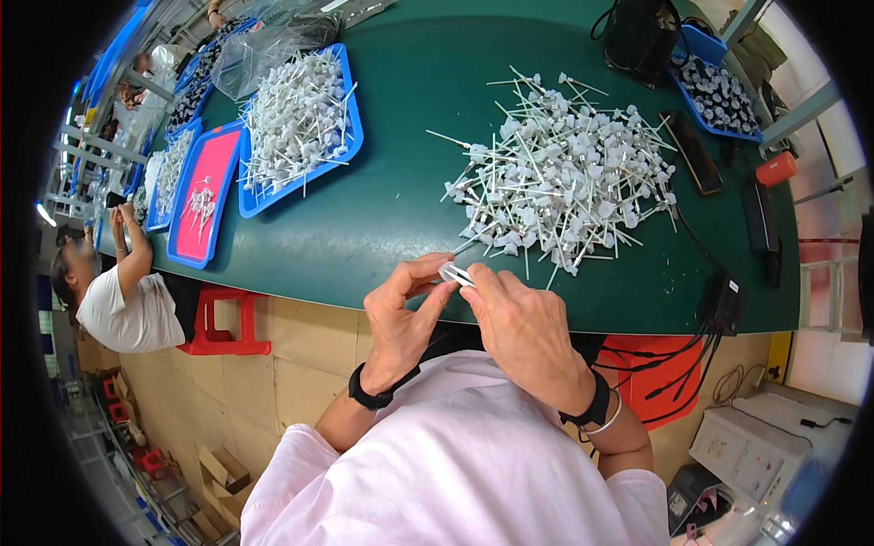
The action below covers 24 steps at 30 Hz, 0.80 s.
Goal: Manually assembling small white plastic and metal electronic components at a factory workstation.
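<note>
Close over the near edge of the green table (401, 196), both my hands meet at a small white plastic part (454, 274) with a dark line on it. My left hand (401, 314) pinches it from the left between thumb and fingers. From the right, my right hand (523, 328) grips the same part with thumb and forefinger. Fingers cover much of it, so its full shape cannot be made out. Just beyond my hands spreads a loose heap of small whitish plastic pieces with thin stems (574, 173).
Blue trays stand at left: one heaped with similar stemmed pieces (300, 123), another pink-lined tray (187, 246) holding several. A phone (694, 153), black bag (640, 41), tray of dark pieces (719, 100) and cables (669, 364) are at right. A seated person (127, 305) works at left.
</note>
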Motion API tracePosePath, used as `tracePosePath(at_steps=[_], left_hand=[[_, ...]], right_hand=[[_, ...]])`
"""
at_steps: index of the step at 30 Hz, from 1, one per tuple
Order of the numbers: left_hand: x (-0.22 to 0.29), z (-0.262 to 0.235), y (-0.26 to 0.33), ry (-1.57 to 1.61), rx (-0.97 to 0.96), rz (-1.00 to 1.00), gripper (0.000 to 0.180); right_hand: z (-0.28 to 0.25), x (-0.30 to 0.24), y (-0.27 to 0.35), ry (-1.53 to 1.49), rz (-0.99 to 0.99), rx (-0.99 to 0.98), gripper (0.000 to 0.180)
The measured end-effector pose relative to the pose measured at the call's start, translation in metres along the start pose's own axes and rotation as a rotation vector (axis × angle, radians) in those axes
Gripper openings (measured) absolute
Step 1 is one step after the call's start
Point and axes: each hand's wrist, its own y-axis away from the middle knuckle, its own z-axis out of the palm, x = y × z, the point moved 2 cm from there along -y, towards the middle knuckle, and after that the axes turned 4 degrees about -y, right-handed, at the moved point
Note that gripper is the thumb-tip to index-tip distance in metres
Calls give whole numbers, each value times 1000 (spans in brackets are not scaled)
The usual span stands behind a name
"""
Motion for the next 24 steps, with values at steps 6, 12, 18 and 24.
tracePosePath(at_steps=[6, 12, 18, 24], left_hand=[[-1, 1, 0, -51, 7, 53, 28], [-2, 1, 1, -45, 4, 33, 23], [-1, 1, 1, -56, 5, 31, 22], [-4, 1, 1, -52, 4, 57, 29]], right_hand=[[3, -2, 2, 59, 0, 28, 21], [-1, -3, 2, 135, -44, 11, 18], [0, -1, 3, 120, -36, 25, 21], [2, 1, 5, 106, -26, 34, 22]])
